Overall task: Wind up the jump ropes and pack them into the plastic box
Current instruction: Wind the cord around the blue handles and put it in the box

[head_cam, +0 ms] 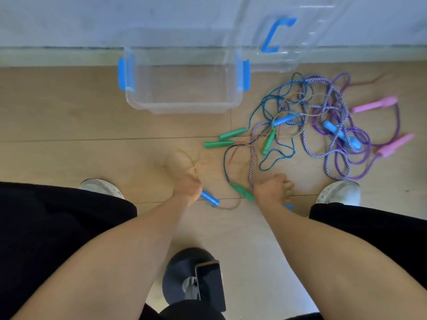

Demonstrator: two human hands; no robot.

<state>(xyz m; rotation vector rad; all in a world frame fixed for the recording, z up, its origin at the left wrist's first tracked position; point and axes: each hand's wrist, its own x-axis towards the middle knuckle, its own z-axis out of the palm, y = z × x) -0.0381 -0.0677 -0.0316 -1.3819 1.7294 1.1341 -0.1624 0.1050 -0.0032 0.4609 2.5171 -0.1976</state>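
- While seated over the wood floor (69,125), left hand (187,187) grips a blurred yellowish rope (184,161) and a blue handle (209,199).
- Right hand (273,188) low by a green handle (242,192); whether it grips anything, cannot tell.
- Tangled jump ropes (323,125) lie right of the open plastic box (184,82).
- Clear lid (300,42) leans behind.

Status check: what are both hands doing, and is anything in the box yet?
Left hand grips a yellowish cord and blue handle. Right hand low by a green handle, grip unclear. Box empty, lid off. Tangled ropes right of it.
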